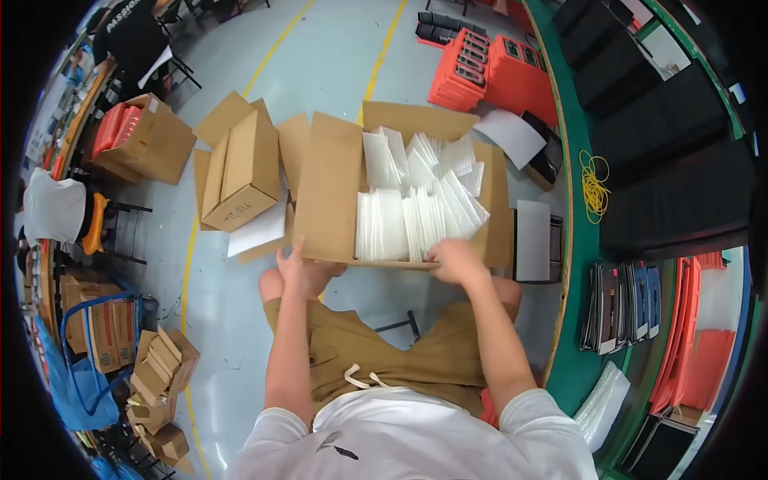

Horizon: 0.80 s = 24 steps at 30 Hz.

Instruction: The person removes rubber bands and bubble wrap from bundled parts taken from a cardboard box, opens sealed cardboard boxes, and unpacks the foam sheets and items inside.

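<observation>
An open cardboard box (328, 192) stands in front of my knees with its flaps folded out. Inside are several white bubble-wrap bags (380, 220), packed upright in rows, some leaning. My left hand (294, 266) is at the near corner of the left flap, fingers closed around its edge. At the near rim, toward the right, my right hand (458, 261) is curled over the cardboard beside the bags. Its fingertips are partly hidden.
Another cardboard box (240, 164) sits left of mine, over white sheets (260, 232). Red bins (460, 72) stand at the far right. A green-topped bench (578, 256) runs along the right, with yellow cord (594, 188) on it. More cartons (164, 368) lie at the left.
</observation>
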### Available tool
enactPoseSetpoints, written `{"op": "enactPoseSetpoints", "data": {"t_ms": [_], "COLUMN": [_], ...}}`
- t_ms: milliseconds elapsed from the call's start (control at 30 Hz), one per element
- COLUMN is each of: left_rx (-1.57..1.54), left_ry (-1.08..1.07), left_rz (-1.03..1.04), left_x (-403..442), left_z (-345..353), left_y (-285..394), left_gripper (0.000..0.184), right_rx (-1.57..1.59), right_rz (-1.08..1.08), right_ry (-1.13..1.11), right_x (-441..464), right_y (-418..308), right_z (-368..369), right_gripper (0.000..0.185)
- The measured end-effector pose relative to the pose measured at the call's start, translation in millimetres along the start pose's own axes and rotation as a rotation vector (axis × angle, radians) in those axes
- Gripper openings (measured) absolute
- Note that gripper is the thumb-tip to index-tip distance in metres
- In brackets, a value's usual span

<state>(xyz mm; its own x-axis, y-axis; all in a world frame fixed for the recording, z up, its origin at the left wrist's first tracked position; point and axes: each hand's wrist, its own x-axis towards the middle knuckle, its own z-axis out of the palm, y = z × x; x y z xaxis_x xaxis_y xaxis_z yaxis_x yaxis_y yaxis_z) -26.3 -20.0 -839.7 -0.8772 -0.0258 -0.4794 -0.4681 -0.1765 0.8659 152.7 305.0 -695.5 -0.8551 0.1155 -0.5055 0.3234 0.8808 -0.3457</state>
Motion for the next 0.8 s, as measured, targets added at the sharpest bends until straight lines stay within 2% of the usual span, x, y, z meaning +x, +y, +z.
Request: {"op": "enactPoseSetpoints", "data": {"t_ms": [33,67,100,167,200,233,267,333,400,467,533,600,667,733,800], "left_rx": [-0.11,-0.095,0.064,0.372,0.382,0.413,0.443,0.478,0.636,0.725,0.692,0.68,0.685,0.687,0.668], "left_ry": [-0.104,-0.101,-0.177,-0.327,-0.324,-0.372,-0.424,-0.491,-0.494,-0.499,-0.51,-0.525,-0.536,-0.527,-0.562], "left_rz": [0.039,0.022,-0.058,-0.216,-0.227,-0.225,-0.222,-0.212,-0.266,-0.296,-0.143,-0.061,-0.126,-0.167,-0.142], "left_x": [-14.4,-20.1,-26.2,-37.9,-42.0,-43.2,-44.0,-53.6,-76.0,-90.4,-93.6,-96.0,-104.6,-104.3,-97.2], "left_z": [0.4,-0.9,-1.9,-2.1,-0.6,3.4,9.1,26.4,40.4,45.2,39.4,45.5,52.1,51.4,46.9], "left_y": [8.4,2.4,-3.5,-15.2,-17.4,-19.1,-21.2,-17.8,-6.5,-15.5,-54.4,-58.5,-40.5,-39.6,-49.4], "left_gripper": [0.062,0.062,0.057,0.048,0.048,0.049,0.049,0.05,0.047,0.046,0.051,0.054,0.06,0.063,0.065], "right_rx": [-0.075,-0.144,-0.129,0.073,0.175,0.186,0.237,0.333,0.584,0.385,0.218,0.205,0.156,0.269,0.365], "right_rz": [0.011,0.02,0.025,-0.064,-0.107,-0.101,-0.092,-0.076,-0.014,0.034,0.122,0.102,0.035,-0.007,-0.068], "right_ry": [0.007,0.016,0.003,0.145,0.217,0.21,0.047,-0.261,-0.113,0.194,-0.182,-0.205,-0.274,-0.258,0.01], "right_x": [-18.8,-34.1,-44.6,-58.1,-61.5,-61.5,-58.8,-43.2,4.1,49.8,82.3,96.1,113.5,158.8,172.5], "right_y": [-13.9,-25.3,-23.7,-14.6,-14.2,-12.6,-9.5,-2.7,23.2,46.0,53.4,42.8,32.0,46.2,54.5], "right_z": [11.7,26.0,42.3,75.4,84.3,91.5,96.6,96.1,121.6,129.7,110.5,104.4,100.1,108.1,98.0], "right_gripper": [0.049,0.046,0.046,0.037,0.032,0.032,0.033,0.036,0.046,0.05,0.055,0.057,0.062,0.072,0.068]}}
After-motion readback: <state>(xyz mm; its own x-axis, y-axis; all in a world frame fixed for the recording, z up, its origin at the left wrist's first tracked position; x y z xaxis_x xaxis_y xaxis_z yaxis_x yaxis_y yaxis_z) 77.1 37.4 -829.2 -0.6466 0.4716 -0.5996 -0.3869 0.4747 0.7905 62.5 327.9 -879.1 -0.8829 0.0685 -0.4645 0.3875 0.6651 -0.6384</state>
